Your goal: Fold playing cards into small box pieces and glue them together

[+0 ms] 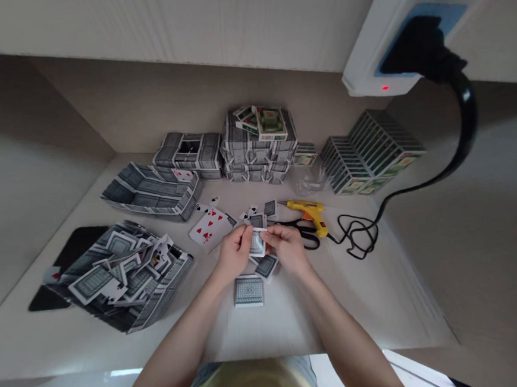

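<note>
Between my two hands a playing card (257,244) is held with its patterned back up; whether it is one card or more I cannot tell. My left hand (236,252) pinches its left edge, and my right hand (286,246) grips the right edge. Beneath and beyond the hands lie loose cards (266,267), some face down. A squared stack of cards (249,291) rests just in front of me. Scissors (307,232) with black handles lie by my right hand, partly hidden. Left of the hands are face-up cards, among them hearts (210,226).
A yellow glue gun (310,214) lies to the right, its black cord (419,184) rising to a power strip (366,78). Left stand a card-built box (159,299) full of loose cards and another tray (151,193). Card structures (259,151) and stacked card packs (371,149) line the back.
</note>
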A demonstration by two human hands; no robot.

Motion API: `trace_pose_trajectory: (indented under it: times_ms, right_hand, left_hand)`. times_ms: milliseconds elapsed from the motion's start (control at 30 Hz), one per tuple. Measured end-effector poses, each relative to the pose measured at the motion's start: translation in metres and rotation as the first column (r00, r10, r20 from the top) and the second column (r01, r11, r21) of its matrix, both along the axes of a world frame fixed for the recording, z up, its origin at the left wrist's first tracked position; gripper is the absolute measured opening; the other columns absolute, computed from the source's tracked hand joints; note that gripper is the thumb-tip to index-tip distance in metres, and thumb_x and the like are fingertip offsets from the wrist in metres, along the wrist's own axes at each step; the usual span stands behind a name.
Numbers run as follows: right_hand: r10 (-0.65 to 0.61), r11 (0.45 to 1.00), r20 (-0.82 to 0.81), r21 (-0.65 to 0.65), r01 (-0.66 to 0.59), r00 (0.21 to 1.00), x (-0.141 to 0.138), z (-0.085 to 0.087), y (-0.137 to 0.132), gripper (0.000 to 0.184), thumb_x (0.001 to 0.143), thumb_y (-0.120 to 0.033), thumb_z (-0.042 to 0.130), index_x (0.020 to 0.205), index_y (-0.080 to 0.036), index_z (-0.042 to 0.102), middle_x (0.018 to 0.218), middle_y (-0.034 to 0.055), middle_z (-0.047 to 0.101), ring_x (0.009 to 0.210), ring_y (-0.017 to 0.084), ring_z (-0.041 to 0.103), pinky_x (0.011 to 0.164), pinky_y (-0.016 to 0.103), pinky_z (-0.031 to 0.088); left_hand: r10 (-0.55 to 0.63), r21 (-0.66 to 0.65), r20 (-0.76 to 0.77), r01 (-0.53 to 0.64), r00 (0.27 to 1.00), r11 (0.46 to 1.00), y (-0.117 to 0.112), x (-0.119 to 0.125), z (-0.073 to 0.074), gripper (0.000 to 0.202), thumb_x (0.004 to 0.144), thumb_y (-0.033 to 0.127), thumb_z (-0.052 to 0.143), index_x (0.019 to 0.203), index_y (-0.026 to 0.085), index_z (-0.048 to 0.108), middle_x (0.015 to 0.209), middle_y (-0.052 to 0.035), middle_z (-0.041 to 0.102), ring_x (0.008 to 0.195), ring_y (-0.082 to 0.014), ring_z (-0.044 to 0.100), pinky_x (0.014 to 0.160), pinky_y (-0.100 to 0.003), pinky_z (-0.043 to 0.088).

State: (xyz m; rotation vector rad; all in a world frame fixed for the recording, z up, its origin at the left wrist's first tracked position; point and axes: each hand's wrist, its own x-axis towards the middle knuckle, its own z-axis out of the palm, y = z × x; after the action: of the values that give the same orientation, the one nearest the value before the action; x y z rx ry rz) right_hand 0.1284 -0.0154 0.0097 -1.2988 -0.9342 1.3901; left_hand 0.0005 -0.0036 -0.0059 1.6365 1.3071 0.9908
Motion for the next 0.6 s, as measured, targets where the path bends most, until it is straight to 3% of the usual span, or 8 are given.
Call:
trace_pose_trajectory:
  times_ms: [133, 267, 433, 500, 600]
  right_hand:
    - [0.004, 1.0, 0.035, 0.003, -0.004, 0.999, -0.001, -0.0033, 0.0007, 0.019, 0.063, -0.034, 0.061, 0.058, -0.016, 0.063, 0.045, -0.003, 0.052, 0.04, 0.009, 0.042, 0.042, 0.021, 0.033]
    - [-0.015, 0.999, 0.051, 0.029, 0.014, 0.999, -0.0016, -0.0031, 0.0012, 0.021, 0.064, -0.037, 0.061, 0.06, -0.016, 0.063, 0.046, -0.0035, 0.05, 0.039, 0.009, 0.04, 0.04, 0.021, 0.031]
    - [-0.125, 0.991, 0.034, 0.053, 0.123, 0.992, 0.0032, -0.0037, 0.0049, 0.025, 0.065, -0.041, 0.062, 0.063, -0.016, 0.064, 0.046, -0.0038, 0.051, 0.037, 0.008, 0.039, 0.04, 0.022, 0.032]
    - [-0.13, 0.99, 0.023, 0.063, 0.128, 0.991, 0.0046, -0.0045, 0.0068, 0.027, 0.065, -0.042, 0.062, 0.065, -0.016, 0.064, 0.048, -0.003, 0.053, 0.038, 0.009, 0.042, 0.04, 0.023, 0.034]
    - [-0.09, 0.994, 0.027, 0.068, 0.088, 0.996, 0.0032, -0.004, 0.0075, 0.027, 0.067, -0.043, 0.061, 0.065, -0.016, 0.065, 0.052, -0.0019, 0.058, 0.04, 0.01, 0.047, 0.044, 0.024, 0.039]
  left_hand:
    - [0.064, 0.1, -0.118, -0.052, 0.991, 0.994, -0.0015, 0.0005, 0.0012, 0.038, 0.083, 0.042, 0.034, 0.053, 0.018, 0.034, 0.048, 0.0043, 0.034, 0.048, -0.0079, 0.034, 0.045, -0.019, 0.027]
    - [0.104, 0.102, -0.069, -0.097, 0.992, 0.99, -0.0028, 0.0, 0.0009, 0.042, 0.082, 0.045, 0.038, 0.051, 0.018, 0.034, 0.046, 0.0045, 0.034, 0.046, -0.0075, 0.034, 0.045, -0.02, 0.028]
    - [-0.097, -0.09, 0.154, 0.112, 0.983, 0.99, -0.0041, 0.0004, -0.0004, 0.041, 0.085, 0.047, 0.031, 0.06, 0.017, 0.043, 0.048, 0.0036, 0.044, 0.043, -0.0084, 0.043, 0.045, -0.02, 0.035]
    - [-0.132, -0.072, 0.106, 0.14, 0.986, 0.988, -0.004, 0.0004, -0.0006, 0.04, 0.086, 0.044, 0.031, 0.06, 0.017, 0.043, 0.049, 0.0032, 0.046, 0.045, -0.0087, 0.045, 0.047, -0.021, 0.037]
    - [-0.055, 0.0, -0.086, 0.055, 0.995, 0.998, -0.0024, -0.0006, -0.0011, 0.037, 0.087, 0.041, 0.03, 0.061, 0.018, 0.044, 0.049, 0.003, 0.047, 0.048, -0.0098, 0.046, 0.05, -0.021, 0.036]
